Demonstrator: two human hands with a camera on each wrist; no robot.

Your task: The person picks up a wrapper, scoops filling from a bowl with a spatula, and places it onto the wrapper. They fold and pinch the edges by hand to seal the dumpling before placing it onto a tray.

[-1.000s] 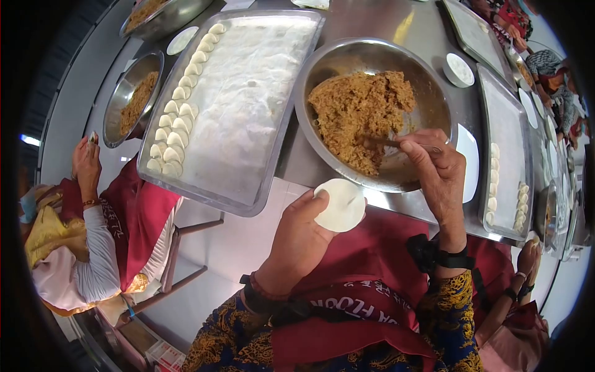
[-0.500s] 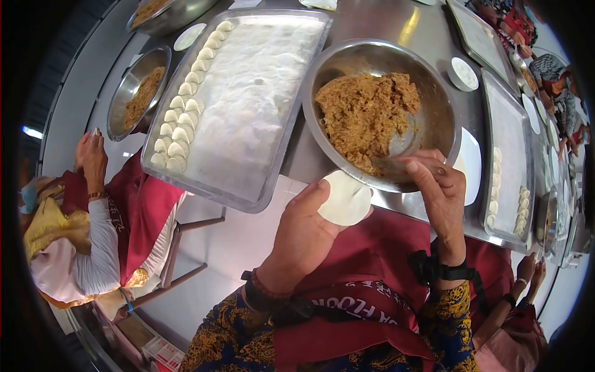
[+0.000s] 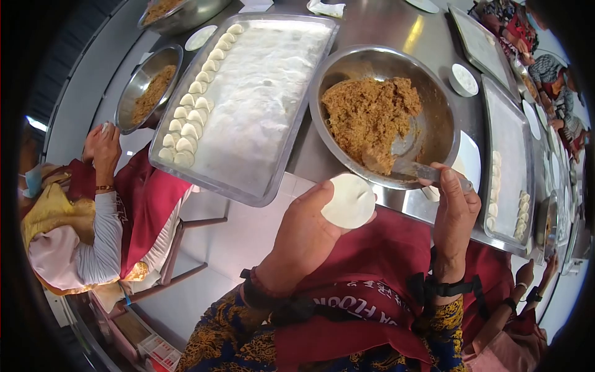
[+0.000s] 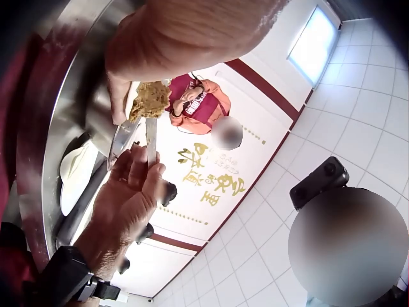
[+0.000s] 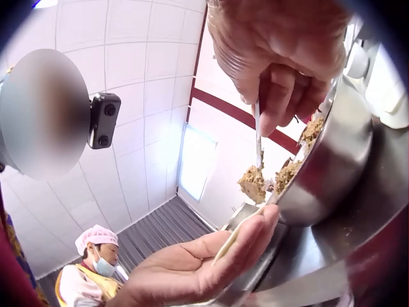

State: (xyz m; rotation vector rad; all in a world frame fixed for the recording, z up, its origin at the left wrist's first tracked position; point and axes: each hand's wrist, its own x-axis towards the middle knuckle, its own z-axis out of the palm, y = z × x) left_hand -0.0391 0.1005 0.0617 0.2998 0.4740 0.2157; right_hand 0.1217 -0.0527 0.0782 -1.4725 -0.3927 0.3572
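Note:
A round white dumpling wrapper (image 3: 348, 201) lies on the fingers of my left hand (image 3: 297, 235), its edge held under the thumb. My right hand (image 3: 457, 217) grips a flat metal spatula (image 3: 427, 172) by its handle, thumb on top. A lump of brown filling (image 5: 253, 185) sits on the spatula's tip, just above the wrapper in the right wrist view. Behind both hands stands a large steel bowl (image 3: 451, 133) with a mound of minced filling (image 3: 365, 108). The left wrist view shows the loaded spatula (image 4: 151, 141) close to the left hand's fingers.
A floured metal tray (image 3: 248, 124) left of the bowl bears rows of folded dumplings (image 3: 197, 116). To the right are a small white bowl (image 3: 463, 80), a white plate (image 3: 469, 158) and another tray (image 3: 511, 155). A seated person (image 3: 93, 229) works at the left.
My right hand has turned and drawn the spatula up through the filling to the bowl's near rim, with a lump on its tip. The left hand keeps hold of the wrapper, shifted slightly.

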